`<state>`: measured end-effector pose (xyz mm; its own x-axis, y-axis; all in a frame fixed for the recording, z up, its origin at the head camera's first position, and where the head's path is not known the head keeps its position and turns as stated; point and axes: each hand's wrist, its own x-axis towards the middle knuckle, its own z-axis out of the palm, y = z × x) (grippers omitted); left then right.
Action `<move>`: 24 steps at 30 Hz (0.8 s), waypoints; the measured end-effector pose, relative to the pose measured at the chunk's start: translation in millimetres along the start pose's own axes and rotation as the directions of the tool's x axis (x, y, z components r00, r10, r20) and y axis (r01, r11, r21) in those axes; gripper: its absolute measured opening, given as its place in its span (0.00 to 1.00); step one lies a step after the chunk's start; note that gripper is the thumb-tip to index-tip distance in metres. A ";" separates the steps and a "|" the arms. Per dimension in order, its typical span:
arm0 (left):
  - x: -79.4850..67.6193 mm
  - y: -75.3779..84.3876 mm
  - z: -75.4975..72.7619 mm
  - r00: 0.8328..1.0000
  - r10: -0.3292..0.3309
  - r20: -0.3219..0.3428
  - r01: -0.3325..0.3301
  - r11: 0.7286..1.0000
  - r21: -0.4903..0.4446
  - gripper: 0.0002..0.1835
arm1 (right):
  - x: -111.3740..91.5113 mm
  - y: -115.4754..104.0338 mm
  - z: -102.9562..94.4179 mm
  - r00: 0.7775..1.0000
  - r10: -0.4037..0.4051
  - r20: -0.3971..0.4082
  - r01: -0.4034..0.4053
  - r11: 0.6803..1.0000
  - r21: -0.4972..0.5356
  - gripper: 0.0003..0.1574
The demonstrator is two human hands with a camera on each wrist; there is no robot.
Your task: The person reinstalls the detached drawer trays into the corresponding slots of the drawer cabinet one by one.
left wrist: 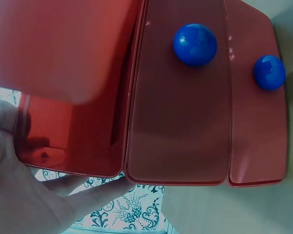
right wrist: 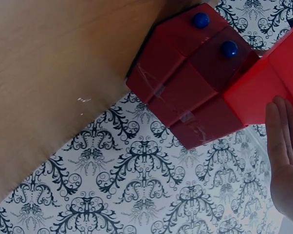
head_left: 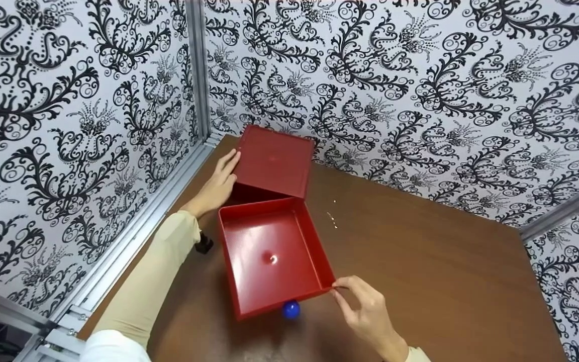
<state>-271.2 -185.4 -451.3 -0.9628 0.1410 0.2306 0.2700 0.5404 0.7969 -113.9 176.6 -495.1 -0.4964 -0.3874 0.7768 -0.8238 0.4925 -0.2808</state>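
Note:
A red cabinet (head_left: 274,161) of three stacked drawers stands at the back left of the table. Its top drawer (head_left: 274,236) is pulled far out, bare inside, its back end at the dark opening (left wrist: 68,126). A blue ball knob (head_left: 291,309) sits at that drawer's front. Two lower drawers are closed, with blue knobs (left wrist: 195,45) on their fronts. My left hand (head_left: 216,186) rests against the cabinet's left side, fingers extended along it. My right hand (head_left: 367,309) pinches the near right corner of the pulled-out drawer between thumb and forefinger.
The brown table (head_left: 435,266) stretches to the right. Patterned white-and-black walls (head_left: 395,90) and metal rails (head_left: 169,186) border it at the back and left. Small light marks (head_left: 332,219) show on the tabletop beside the cabinet.

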 end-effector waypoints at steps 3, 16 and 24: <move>0.0 -0.2 0.2 1.000 0.002 -0.002 -0.002 1.000 0.000 0.30 | 1.1 -3.1 1.1 1.000 0.020 0.002 -0.019 1.000 -0.020 0.23; 3.7 -2.3 -2.8 0.999 0.022 0.027 -0.021 0.999 -0.039 0.31 | 9.4 -12.7 5.1 0.997 0.077 -0.009 -0.078 0.995 -0.057 0.17; 3.5 -2.4 -2.4 0.997 0.077 0.005 -0.076 0.991 -0.111 0.31 | 12.1 -17.5 10.1 0.993 0.119 0.000 -0.119 0.991 -0.066 0.17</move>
<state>-275.2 -188.2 -451.1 -0.9393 0.1865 0.2879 0.3417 0.4328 0.8342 -108.2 155.4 -486.6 -0.5912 -0.3258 0.7378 -0.7391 0.5851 -0.3338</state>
